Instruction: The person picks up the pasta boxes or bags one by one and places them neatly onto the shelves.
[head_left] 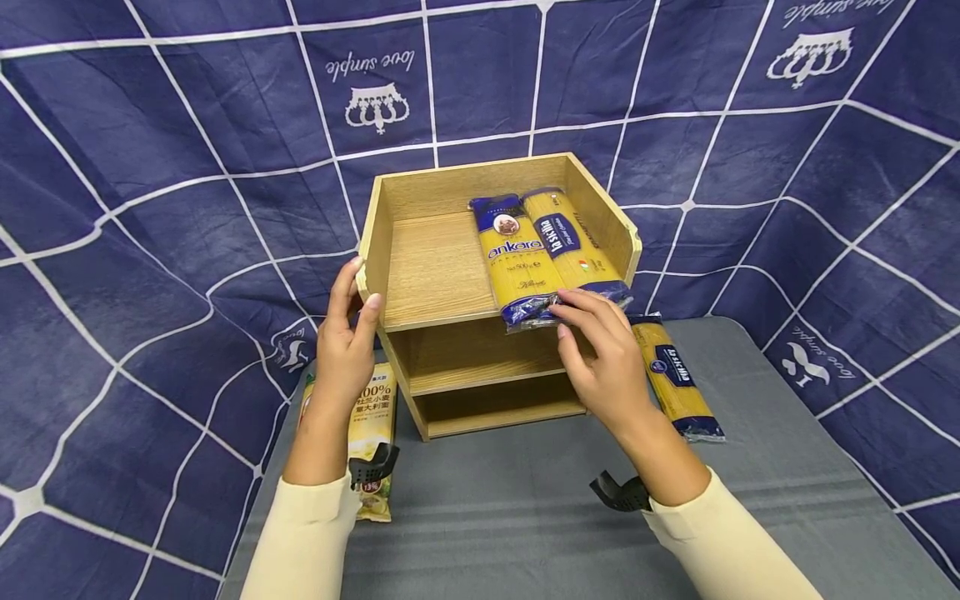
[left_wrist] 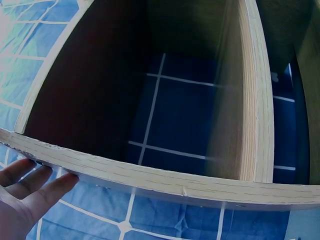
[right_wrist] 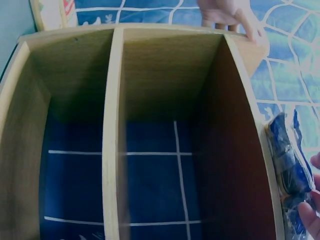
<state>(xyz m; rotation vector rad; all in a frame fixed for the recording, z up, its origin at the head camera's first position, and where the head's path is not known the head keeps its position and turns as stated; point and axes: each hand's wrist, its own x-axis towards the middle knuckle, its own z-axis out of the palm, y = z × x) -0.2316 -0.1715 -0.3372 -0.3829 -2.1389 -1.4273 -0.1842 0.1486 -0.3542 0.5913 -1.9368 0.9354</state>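
Even light is filling the head view; pasta wrappers (head_left: 534,308) are glinting. Both wrist views are looking bluish, with shadow perhaps hiding details inside the shelf (left_wrist: 259,100).

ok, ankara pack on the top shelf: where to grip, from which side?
Near end, from the front, I'd say, pinched top and bottom. The ankara pack lies flat with that end jutting past the open front edge of the top shelf, so its underside looks reachable. The right looks worse: a la sicilia pack lies alongside there.
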